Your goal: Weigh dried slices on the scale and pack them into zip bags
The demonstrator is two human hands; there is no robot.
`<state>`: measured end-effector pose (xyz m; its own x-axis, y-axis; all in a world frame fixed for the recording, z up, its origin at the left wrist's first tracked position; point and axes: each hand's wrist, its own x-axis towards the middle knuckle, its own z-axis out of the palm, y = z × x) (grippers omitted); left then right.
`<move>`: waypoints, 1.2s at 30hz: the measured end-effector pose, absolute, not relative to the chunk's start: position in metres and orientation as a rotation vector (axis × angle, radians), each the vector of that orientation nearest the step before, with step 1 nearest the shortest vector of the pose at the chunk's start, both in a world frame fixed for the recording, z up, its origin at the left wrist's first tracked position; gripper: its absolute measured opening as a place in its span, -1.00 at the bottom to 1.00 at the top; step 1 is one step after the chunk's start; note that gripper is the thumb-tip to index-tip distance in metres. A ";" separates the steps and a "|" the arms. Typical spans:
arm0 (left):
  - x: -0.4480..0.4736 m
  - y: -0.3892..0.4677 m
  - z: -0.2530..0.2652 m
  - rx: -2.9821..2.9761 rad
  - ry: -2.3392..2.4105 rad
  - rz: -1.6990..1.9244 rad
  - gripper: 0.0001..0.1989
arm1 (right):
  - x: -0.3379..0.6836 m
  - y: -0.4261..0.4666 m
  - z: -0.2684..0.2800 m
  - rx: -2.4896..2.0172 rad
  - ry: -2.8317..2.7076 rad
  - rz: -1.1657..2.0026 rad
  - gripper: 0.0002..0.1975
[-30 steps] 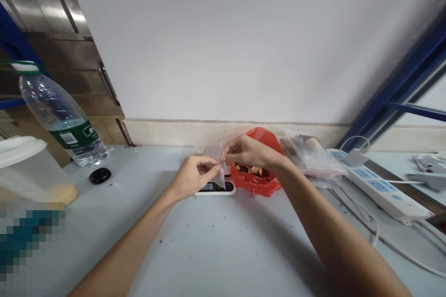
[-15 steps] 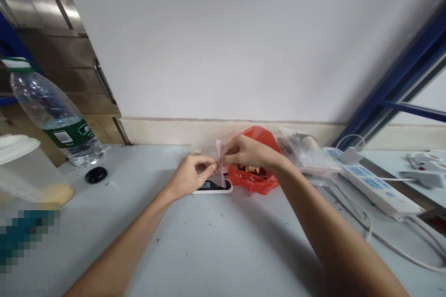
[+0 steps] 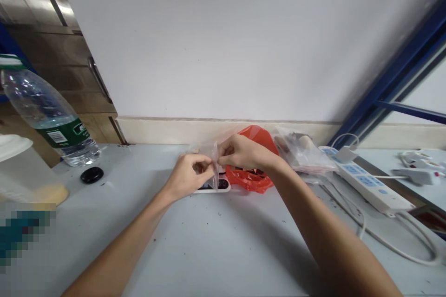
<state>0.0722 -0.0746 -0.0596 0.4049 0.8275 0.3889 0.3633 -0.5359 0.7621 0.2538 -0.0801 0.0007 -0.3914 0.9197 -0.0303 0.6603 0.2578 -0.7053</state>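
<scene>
A small clear plastic bag (image 3: 215,177) hangs upright between my hands, over a white kitchen scale (image 3: 223,186) with a dark front panel. My left hand (image 3: 186,175) pinches one side of the bag's top between thumb and forefinger. From the other side my right hand (image 3: 239,151) grips the top edge with its fingertips. Most of the scale is hidden behind the hands and the bag. A red plastic bag (image 3: 257,138) with brown pieces inside stands just right of the scale, partly covered by my right hand and wrist.
Clear plastic bags (image 3: 303,155) lie against the wall, with a white power strip (image 3: 369,181) and cables to their right. On the left stand a water bottle (image 3: 66,132), a lidded container (image 3: 24,167) and a small black round object (image 3: 92,175).
My fingertips have shifted slightly along the clear bag's top, and the bag hangs straighter and narrower. Both hands still hold it. The whole view has moved a little.
</scene>
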 end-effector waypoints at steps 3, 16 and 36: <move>0.070 -0.073 -0.057 2.063 1.052 1.115 -0.79 | 0.256 -0.081 0.002 -1.612 -2.087 0.683 -0.67; 0.074 -0.080 -0.055 1.993 1.012 1.241 -0.79 | 0.246 -0.095 0.010 -1.545 -2.237 0.347 -0.75; 0.091 -0.036 -0.022 1.304 0.861 1.348 -0.28 | 0.350 -0.097 0.043 -1.627 -2.258 0.440 -0.41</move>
